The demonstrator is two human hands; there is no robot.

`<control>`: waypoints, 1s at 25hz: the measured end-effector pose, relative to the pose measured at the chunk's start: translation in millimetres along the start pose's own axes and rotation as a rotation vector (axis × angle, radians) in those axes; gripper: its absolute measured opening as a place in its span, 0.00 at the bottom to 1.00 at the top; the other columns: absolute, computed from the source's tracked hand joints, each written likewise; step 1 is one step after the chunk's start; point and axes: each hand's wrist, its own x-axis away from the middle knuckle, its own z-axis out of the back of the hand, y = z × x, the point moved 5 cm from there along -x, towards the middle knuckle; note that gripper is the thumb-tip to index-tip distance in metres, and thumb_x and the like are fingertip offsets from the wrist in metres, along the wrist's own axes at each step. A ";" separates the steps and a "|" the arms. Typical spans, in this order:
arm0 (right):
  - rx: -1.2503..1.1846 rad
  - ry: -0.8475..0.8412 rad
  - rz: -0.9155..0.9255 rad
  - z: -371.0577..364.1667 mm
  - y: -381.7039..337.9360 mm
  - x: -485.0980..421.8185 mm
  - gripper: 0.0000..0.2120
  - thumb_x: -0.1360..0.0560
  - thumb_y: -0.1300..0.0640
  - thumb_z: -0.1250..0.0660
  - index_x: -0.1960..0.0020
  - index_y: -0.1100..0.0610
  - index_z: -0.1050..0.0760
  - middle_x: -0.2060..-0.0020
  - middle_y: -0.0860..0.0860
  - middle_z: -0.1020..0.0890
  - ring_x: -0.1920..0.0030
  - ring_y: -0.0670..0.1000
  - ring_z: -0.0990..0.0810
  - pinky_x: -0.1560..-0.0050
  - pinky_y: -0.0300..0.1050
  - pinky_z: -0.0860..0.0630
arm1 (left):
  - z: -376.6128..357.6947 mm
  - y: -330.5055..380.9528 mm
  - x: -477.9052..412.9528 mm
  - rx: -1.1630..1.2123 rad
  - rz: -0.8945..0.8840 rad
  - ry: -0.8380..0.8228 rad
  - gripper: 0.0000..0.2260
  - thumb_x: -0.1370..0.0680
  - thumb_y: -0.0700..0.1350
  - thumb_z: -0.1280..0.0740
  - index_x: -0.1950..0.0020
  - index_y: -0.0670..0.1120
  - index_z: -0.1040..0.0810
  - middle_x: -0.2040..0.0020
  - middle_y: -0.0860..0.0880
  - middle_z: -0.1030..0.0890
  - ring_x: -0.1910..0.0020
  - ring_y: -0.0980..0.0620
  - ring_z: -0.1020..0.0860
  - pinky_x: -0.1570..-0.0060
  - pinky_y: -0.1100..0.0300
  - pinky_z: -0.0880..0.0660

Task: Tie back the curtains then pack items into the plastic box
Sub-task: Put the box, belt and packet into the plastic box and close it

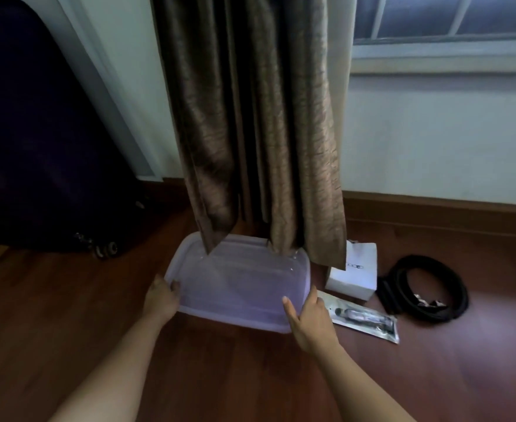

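A translucent purple plastic box [238, 284] with its lid on sits on the wooden floor under the brown curtain [250, 123], whose lower ends hang onto the lid's far edge. My left hand [161, 296] grips the box's left edge, fingers curled over the rim. At the near right corner my right hand [307, 318] holds the box, thumb on top of the lid. To the right lie a white carton [355, 275], a flat clear packet [363, 319] and a coiled black belt [424, 287].
A dark purple suitcase [37, 147] on wheels stands against the wall at the left. A window [445, 22] is at the upper right above a brown skirting board [439, 211]. Bare floor [235, 370] lies in front of the box.
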 end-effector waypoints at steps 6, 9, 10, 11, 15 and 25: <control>-0.030 -0.065 -0.020 -8.8 2.5 -3.5 0.34 0.22 0.45 0.41 0.27 0.64 0.50 0.37 0.62 0.26 0.39 0.61 0.26 0.44 0.48 0.29 | -1.3 -17.7 -13.2 0.041 0.059 -0.040 0.22 0.20 0.42 0.40 0.27 0.39 0.38 0.32 0.37 0.30 0.36 0.38 0.29 0.40 0.48 0.29; -0.030 -0.086 -0.035 -19.8 -3.1 23.8 0.34 0.22 0.46 0.41 0.26 0.63 0.50 0.37 0.60 0.26 0.38 0.61 0.26 0.43 0.48 0.30 | 10.6 -40.4 -7.3 0.028 0.189 -0.037 0.20 0.21 0.44 0.38 0.32 0.37 0.33 0.39 0.35 0.26 0.43 0.37 0.25 0.50 0.48 0.27; -0.039 -0.103 -0.039 -26.8 -4.6 37.7 0.35 0.22 0.46 0.40 0.26 0.63 0.51 0.35 0.60 0.27 0.37 0.60 0.27 0.41 0.48 0.31 | 15.6 -52.8 -3.9 0.029 0.232 -0.053 0.20 0.21 0.46 0.37 0.32 0.36 0.32 0.40 0.35 0.26 0.44 0.37 0.25 0.51 0.48 0.26; -0.048 -0.126 -0.040 -34.2 -5.1 51.3 0.37 0.23 0.45 0.40 0.25 0.63 0.54 0.34 0.59 0.28 0.35 0.60 0.28 0.41 0.47 0.31 | 20.3 -66.9 -1.7 0.049 0.266 -0.094 0.21 0.21 0.46 0.37 0.32 0.37 0.32 0.39 0.34 0.26 0.44 0.36 0.25 0.50 0.46 0.25; 0.008 -0.310 -0.064 -51.0 8.8 87.2 0.46 0.28 0.44 0.34 0.24 0.63 0.57 0.32 0.57 0.30 0.33 0.59 0.30 0.39 0.45 0.32 | 34.2 -108.4 26.0 0.016 0.367 -0.341 0.18 0.22 0.41 0.36 0.33 0.38 0.31 0.39 0.35 0.27 0.45 0.35 0.26 0.50 0.43 0.26; 0.226 -0.414 -0.349 115.2 161.3 118.3 0.46 0.39 0.47 0.21 0.33 0.66 0.41 0.43 0.56 0.27 0.54 0.49 0.26 0.66 0.35 0.29 | -69.3 -3.2 173.8 -0.248 0.251 -0.954 0.06 0.26 0.32 0.35 0.61 0.41 0.27 0.79 0.49 0.23 0.80 0.56 0.24 0.71 0.60 0.22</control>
